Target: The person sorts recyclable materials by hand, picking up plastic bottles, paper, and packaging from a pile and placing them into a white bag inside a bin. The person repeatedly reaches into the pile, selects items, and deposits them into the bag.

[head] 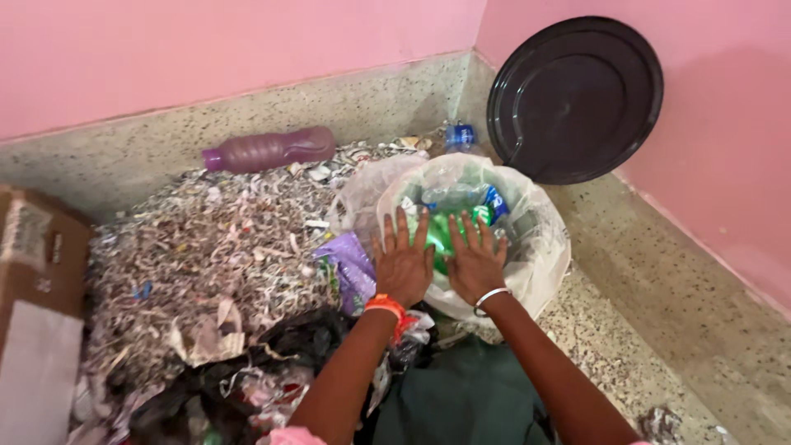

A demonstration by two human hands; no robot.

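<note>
My left hand [403,259] and my right hand [475,259] lie flat side by side, fingers spread, pressing down on the contents of a bin lined with a clear plastic bag [540,239]. Under my palms is a green plastic bottle [442,232]; a clear bottle with a blue label [493,200] lies behind it in the bin. An orange band circles my left wrist and a silver bangle my right. Neither hand grips anything.
A big heap of shredded paper [206,255] covers the floor to the left, with a purple bottle [268,150] at the wall. A black round lid [574,99] leans in the corner. A cardboard box [37,272] stands far left. Black bags [280,363] lie near me.
</note>
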